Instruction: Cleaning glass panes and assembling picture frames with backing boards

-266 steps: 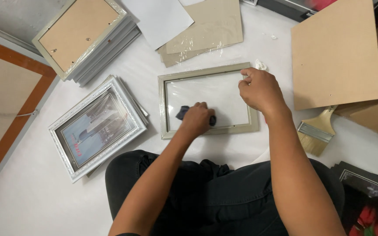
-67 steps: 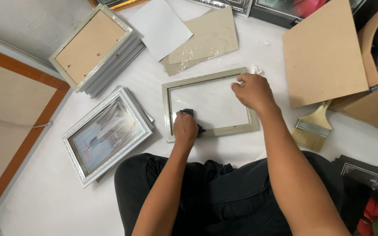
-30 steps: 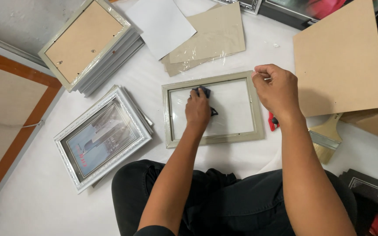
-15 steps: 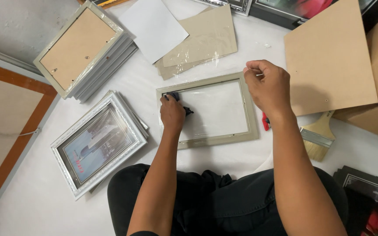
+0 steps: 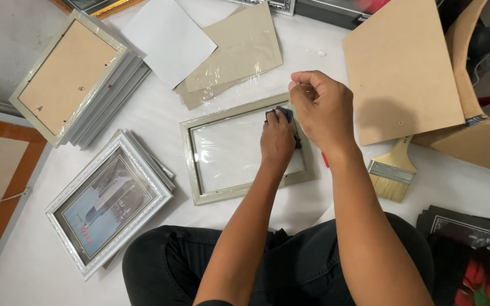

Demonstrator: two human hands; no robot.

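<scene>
1. Left hand (image 5: 277,139) pressed flat on a dark cloth (image 5: 279,113), fingers curled over it and holding it against the glass (image 5: 228,147) of the pale green picture frame (image 5: 191,164); cloth mostly hidden, only its far edge visible
2. Cloth found at the 1 o'clock corner of the glass; half a second earlier sat at the 10 o'clock corner, one second earlier near 12 o'clock, two seconds earlier at 6 o'clock. Read as wiping strokes covering the pane corner by corner
3. Right hand (image 5: 321,107) held at the 3 o'clock rail of the frame, fingers bunched narrow as if pinching its edge; actual contact hidden beneath the hand, cannot tell what is gripped. Same rail steadied in all earlier views
4. Frame lay flat on the white floor sheet (image 5: 154,113), dead centre ahead of the knees, slightly rotated from its earlier angle; some of that may be head movement
5. Small red item (image 5: 325,160) glimpsed just under the right wrist, kind not identifiable
6. Surroundings unchanged: paintbrush (image 5: 392,173) at 3 o'clock of the frame, brown backing board (image 5: 404,68) at 2 o'clock, stack of grey frames (image 5: 75,79) at 10 o'clock, white ornate framed picture (image 5: 109,201) at 8 o'clock, plastic-wrapped card sheets (image 5: 239,51) at 12 o'clock
7. Judgement: most of the pane wiped over, cleaning well along; glass looked clear but streaks too fine to judge
</scene>
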